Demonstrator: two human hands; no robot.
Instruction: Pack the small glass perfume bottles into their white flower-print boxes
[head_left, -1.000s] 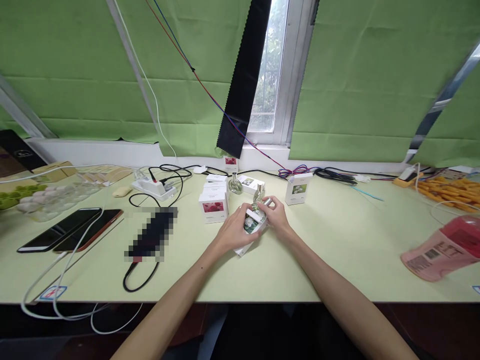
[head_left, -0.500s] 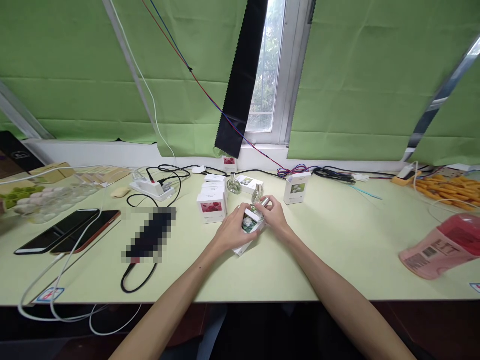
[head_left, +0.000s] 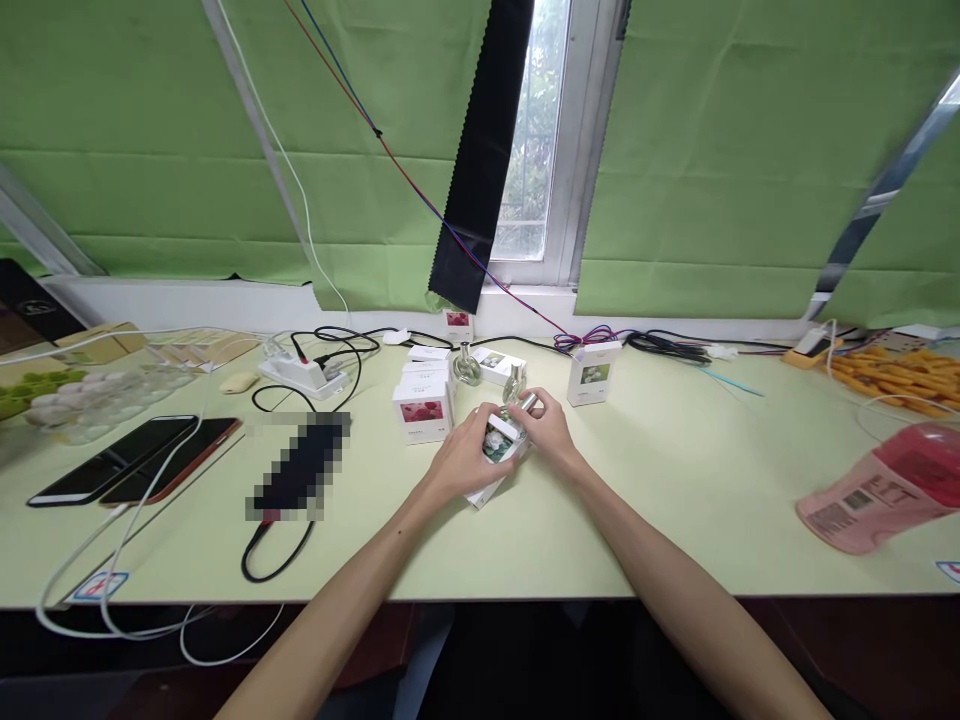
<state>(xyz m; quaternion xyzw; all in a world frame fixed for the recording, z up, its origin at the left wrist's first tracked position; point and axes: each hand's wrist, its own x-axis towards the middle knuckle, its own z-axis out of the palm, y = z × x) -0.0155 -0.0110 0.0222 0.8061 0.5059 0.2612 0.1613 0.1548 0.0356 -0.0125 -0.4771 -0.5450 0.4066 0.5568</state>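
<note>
**View shifted slightly, grips unchanged**

Left hand [head_left: 466, 460]: fingers gripping flower-print box [head_left: 496, 444] on counter [head_left: 675, 490]. Right hand [head_left: 551, 430]: fingers pinching silver cylinder [head_left: 529, 401] at box's far end. Box text too small to read. Pink bottle [head_left: 862, 500]: big letters, last is T.

i hold a white box [head_left: 496, 446] slanted in my left hand [head_left: 466, 458], its face printed with pale flowers on green. a shiny silver cylinder [head_left: 529, 402], partly hidden, is in my right hand [head_left: 552, 430] at the box's far end.
</note>
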